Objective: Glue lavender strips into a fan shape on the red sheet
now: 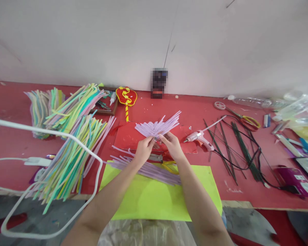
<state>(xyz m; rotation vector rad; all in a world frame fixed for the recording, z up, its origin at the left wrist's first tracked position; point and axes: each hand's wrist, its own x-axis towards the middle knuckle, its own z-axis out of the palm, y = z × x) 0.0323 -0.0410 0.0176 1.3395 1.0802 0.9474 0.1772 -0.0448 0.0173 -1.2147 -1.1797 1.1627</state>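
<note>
Lilac pipe cleaners (156,127) fan out in a V-shaped piece above my fingertips. The fingers of my left hand (144,149) are closed on its lower left part. On the lower right, my right hand (172,144) pinches the same piece near its middle. My fingers hide its bottom point. Just below lie loose lilac pipe cleaners (154,172), partly under my left forearm. Yellow-handled pliers (170,166) rest between my wrists. A red sheet (125,136) lies under the held piece, and a yellow-green sheet (154,201) is nearest my body.
Bundles of pastel pipe cleaners (74,153) cover the left side, crossed by a white cable (74,138). A pink glue gun (200,137), dark green wire stems (243,150) and scissors (248,122) lie rightward. A red-and-yellow fan ornament (126,96) and a pixelated object (159,83) stand behind.
</note>
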